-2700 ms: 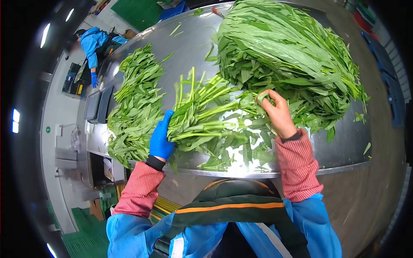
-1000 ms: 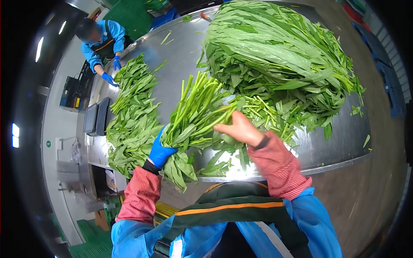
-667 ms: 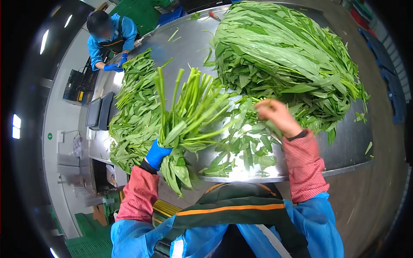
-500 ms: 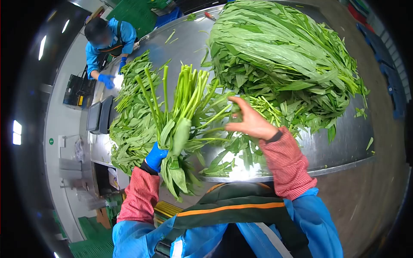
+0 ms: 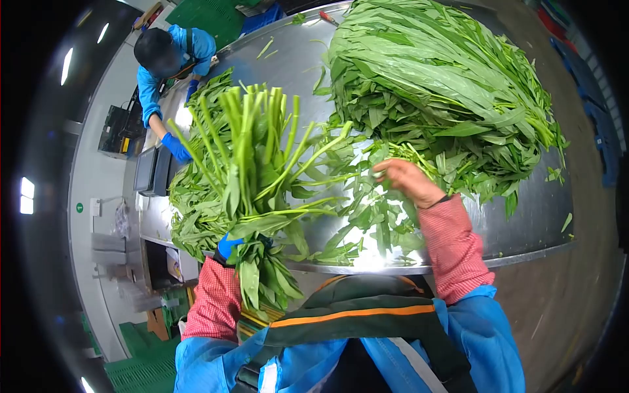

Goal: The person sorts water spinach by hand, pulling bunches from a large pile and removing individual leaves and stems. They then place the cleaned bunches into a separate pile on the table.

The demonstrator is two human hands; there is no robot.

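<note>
My left hand (image 5: 229, 246), in a blue glove, is wrapped round a bunch of leafy green stems (image 5: 252, 164), cut ends up and leaves hanging below my fist. To the right, my bare right hand (image 5: 407, 182) is over loose stems and leaves (image 5: 383, 219) on the metal table; its fingers are bent together, and what they pinch, if anything, is too small to make out. A large heap of long-leaved greens (image 5: 439, 85) lies beyond my right hand. Another pile of greens (image 5: 196, 216) is left of the bunch.
Across the metal table (image 5: 524, 229), a co-worker (image 5: 173, 59) in blue, with blue gloves, leans over the far left pile. A red-handled tool (image 5: 328, 18) lies near the back edge. Dark trays (image 5: 154, 171) stand at the left, and green crates (image 5: 141, 367) are below left.
The bunch in my left hand has shifted left and its stems have spread. My right hand has moved slightly right and down, its fingers drawing together. The co-worker's hand has moved toward the pile.
</note>
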